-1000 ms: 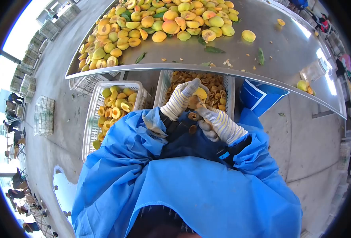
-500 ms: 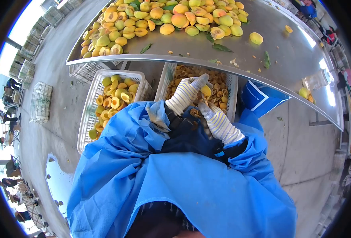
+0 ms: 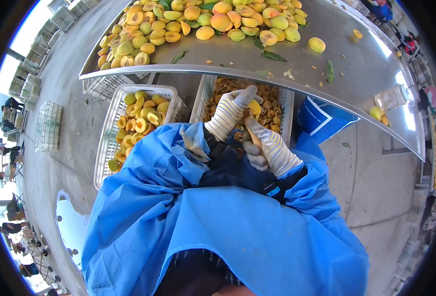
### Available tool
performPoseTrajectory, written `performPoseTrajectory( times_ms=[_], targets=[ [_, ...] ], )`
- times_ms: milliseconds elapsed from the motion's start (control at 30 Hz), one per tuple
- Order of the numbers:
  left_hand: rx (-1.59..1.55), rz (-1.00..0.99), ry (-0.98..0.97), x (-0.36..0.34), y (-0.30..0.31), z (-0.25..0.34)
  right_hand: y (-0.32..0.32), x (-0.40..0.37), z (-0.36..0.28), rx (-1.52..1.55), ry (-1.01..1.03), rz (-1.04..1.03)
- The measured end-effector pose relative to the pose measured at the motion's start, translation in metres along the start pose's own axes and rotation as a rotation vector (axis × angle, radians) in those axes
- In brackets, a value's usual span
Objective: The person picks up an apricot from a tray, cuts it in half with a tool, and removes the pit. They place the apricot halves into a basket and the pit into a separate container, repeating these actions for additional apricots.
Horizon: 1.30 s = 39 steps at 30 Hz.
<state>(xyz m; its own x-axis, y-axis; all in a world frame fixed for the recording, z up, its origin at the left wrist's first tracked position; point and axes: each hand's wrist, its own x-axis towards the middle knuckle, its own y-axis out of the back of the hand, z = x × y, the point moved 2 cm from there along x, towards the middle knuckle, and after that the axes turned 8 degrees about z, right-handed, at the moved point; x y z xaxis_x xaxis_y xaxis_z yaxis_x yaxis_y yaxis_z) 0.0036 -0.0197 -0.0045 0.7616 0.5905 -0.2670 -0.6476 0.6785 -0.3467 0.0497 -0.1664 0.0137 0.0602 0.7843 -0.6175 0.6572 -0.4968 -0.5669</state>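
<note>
Over the middle crate, my left hand (image 3: 229,112), in a striped glove with grey fingertips, is closed around a yellow apricot (image 3: 254,107), most of it covered by the fingers. Close beside it, my right hand (image 3: 275,148), gloved alike, has its fingers curled round a slim tan-handled tool (image 3: 253,134). The tool's far end meets the apricot or lies very near it; its exact shape is hidden. Below both hands, the white plastic crate (image 3: 288,116) holds brownish, shrivelled-looking fruit pieces (image 3: 222,90).
A steel table (image 3: 218,55) carries heaped apricots (image 3: 220,22), leaves and a clear jar (image 3: 391,98). Its front edge lies just beyond my hands. At left stands a white crate (image 3: 177,107) of apricot halves (image 3: 141,125); at right, a blue container (image 3: 321,118). Several people are in the distance.
My right hand has turned slightly, showing its curled fingers and the tan handle more clearly. My left hand stays on the apricot. The whole view has shifted a little.
</note>
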Motion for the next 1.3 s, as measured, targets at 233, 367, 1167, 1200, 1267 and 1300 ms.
performPoseTrajectory(
  times_ms=[233, 367, 1167, 1200, 1267, 1300],
  targets=[
    [-0.188, -0.024, 0.036, 0.001, -0.006, 0.004, -0.002, -0.005, -0.006, 0.106, 0.021, -0.134],
    [-0.354, 0.140, 0.022, 0.017, 0.015, -0.001, 0.005, -0.012, -0.013, -0.258, 0.284, 0.160],
    [1.623, 0.687, -0.656, 0.158, 0.180, 0.171, 0.032, 0.002, -0.027, -1.342, 0.631, 0.492],
    [1.724, 0.694, -0.513, 0.171, 0.176, 0.177, 0.033, 0.004, -0.024, -1.318, 0.697, 0.487],
    [1.844, 0.765, -0.280, 0.193, 0.174, 0.187, 0.033, 0.002, -0.026, -1.386, 0.710, 0.488],
    [1.869, 0.820, -0.183, 0.202, 0.177, 0.182, 0.035, 0.001, -0.025, -1.403, 0.752, 0.478]
  ],
)
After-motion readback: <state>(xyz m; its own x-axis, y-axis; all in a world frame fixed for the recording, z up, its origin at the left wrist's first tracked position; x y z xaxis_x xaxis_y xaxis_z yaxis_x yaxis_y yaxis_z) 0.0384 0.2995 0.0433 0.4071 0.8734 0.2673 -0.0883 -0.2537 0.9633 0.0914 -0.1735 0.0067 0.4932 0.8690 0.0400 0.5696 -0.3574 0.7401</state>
